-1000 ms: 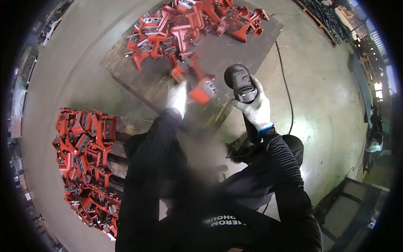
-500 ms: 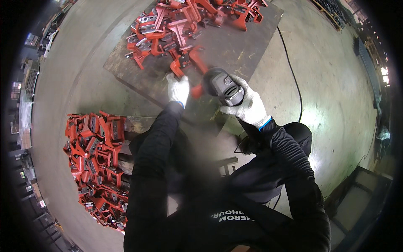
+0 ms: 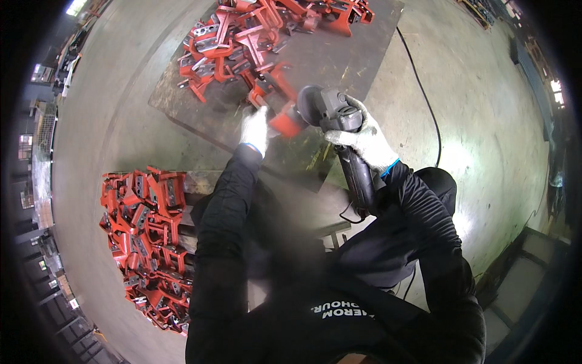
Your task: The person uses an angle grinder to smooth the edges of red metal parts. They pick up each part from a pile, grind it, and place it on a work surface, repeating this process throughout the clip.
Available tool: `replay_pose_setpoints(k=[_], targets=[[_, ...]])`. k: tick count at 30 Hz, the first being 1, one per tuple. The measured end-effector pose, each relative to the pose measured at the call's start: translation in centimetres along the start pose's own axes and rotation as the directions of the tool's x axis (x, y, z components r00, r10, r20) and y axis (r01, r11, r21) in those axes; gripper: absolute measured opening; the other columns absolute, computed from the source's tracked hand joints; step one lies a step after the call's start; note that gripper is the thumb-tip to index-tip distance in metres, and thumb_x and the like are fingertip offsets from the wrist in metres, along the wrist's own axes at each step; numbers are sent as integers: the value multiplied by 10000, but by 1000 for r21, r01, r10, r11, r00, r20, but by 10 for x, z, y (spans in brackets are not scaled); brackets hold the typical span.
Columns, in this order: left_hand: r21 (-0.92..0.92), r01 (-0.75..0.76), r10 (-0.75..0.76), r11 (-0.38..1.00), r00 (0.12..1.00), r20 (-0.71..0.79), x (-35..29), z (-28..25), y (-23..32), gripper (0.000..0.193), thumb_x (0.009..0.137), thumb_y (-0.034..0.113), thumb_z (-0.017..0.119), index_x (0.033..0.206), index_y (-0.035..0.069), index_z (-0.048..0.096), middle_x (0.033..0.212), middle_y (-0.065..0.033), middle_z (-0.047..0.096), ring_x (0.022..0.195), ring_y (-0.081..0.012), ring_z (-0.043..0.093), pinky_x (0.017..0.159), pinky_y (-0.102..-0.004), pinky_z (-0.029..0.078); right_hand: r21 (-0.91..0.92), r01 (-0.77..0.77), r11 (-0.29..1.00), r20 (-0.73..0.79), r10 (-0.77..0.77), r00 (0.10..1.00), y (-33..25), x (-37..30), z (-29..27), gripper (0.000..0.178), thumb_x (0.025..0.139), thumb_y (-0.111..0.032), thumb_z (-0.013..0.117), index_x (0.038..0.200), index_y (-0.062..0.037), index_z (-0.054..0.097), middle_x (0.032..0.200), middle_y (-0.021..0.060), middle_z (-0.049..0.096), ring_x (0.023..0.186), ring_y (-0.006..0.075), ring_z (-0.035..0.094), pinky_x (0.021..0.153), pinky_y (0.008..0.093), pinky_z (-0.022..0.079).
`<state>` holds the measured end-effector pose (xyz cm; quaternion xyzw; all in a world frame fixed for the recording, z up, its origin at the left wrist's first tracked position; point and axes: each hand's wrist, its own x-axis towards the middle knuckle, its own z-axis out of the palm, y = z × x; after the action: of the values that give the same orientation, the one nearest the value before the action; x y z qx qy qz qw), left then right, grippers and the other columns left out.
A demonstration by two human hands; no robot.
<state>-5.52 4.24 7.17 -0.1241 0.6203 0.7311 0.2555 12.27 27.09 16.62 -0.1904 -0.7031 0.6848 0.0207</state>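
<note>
An angle grinder [image 3: 341, 108], grey-black with a round disc [image 3: 310, 105] and a long dark body, is in my white-gloved right hand [image 3: 370, 142]. Its disc is at the right side of a red metal bracket [image 3: 286, 123]; whether they touch I cannot make out. My left hand [image 3: 254, 130], also gloved in white, is closed on the bracket's left side, its fingertips partly hidden. The bracket lies at the near part of a dark worktop [image 3: 345, 64], its outline smeared. Just beyond it, a heap of red brackets [image 3: 242, 42] covers the far left of the worktop.
A second stack of red brackets [image 3: 145, 242] stands low on my left. A black cable [image 3: 424, 97] runs over the concrete floor [image 3: 485, 115] on the right. My knee [image 3: 438, 188] is close under my right forearm, and a dark-framed object [image 3: 521, 273] stands at the lower right.
The grinder has turned, so its long body now shows below my right hand. The red bracket by my left hand shows more fully beside the disc. The whole view has shifted slightly.
</note>
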Motion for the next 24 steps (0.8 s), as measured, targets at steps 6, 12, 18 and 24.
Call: replay_pose_setpoints(k=[6, 12, 18, 24], targets=[[-87, 120, -110, 989, 988, 109, -7, -2, 8, 375, 1054, 305, 487, 1290, 31, 584, 1254, -150, 662, 1110, -311, 680, 893, -524, 595, 169, -95, 981, 44, 89, 995, 3, 0, -4, 1014, 759, -105, 892, 1579, -1, 305, 1279, 122, 658, 1106, 198, 657, 947, 339, 552], [-233, 146, -113, 962, 983, 147, 3, -10, 13, 389, 1057, 333, 452, 1309, 71, 590, 1293, -131, 655, 1172, -325, 647, 943, -549, 554, 168, -161, 973, 50, 155, 987, 8, -2, -11, 983, 750, -92, 889, 1562, -31, 339, 1235, 112, 665, 1000, 166, 671, 812, 328, 594], [-341, 175, -128, 924, 980, 155, -7, 2, 26, 396, 1041, 321, 444, 1291, 55, 598, 1282, -161, 644, 1161, -351, 644, 987, -560, 551, 127, -118, 985, -17, 121, 993, 18, 0, -10, 1021, 707, -129, 917, 1549, -11, 352, 1288, 135, 638, 1097, 197, 648, 927, 335, 561], [-305, 216, -213, 928, 976, 43, -4, 16, -10, 352, 1045, 307, 440, 1289, 115, 608, 1262, -128, 649, 1159, -341, 644, 990, -555, 563, -127, 107, 986, -99, -120, 988, 6, 1, 7, 1009, 695, -186, 941, 1536, -34, 404, 1369, 140, 613, 1256, 219, 593, 1066, 356, 489]])
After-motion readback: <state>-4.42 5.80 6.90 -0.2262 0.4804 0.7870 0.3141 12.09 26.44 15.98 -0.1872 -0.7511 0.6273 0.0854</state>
